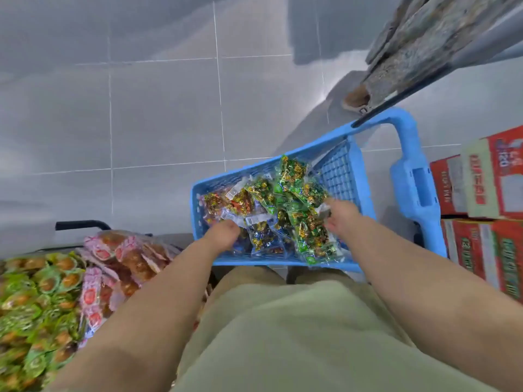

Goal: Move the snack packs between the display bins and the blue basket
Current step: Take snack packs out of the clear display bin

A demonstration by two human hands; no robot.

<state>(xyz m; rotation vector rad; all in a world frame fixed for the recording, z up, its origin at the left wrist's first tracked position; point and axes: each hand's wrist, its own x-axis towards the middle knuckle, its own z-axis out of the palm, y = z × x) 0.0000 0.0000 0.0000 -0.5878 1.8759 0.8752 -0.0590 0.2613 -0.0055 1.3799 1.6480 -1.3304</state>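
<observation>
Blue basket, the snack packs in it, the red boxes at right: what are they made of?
Blue basket: moulded plastic, semi-matte; one-piece lattice walls, thick rounded rim.
Snack packs: thin printed plastic film, glossy; it crinkles and glints, and some parts look clear.
Red boxes: probably printed cardboard, matte; folded flaps with pale edges.

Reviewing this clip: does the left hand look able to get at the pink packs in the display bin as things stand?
Likely yes. The left hand is in the blue basket, and the pink packs lie uncovered right beside that forearm, nothing between them.
</observation>
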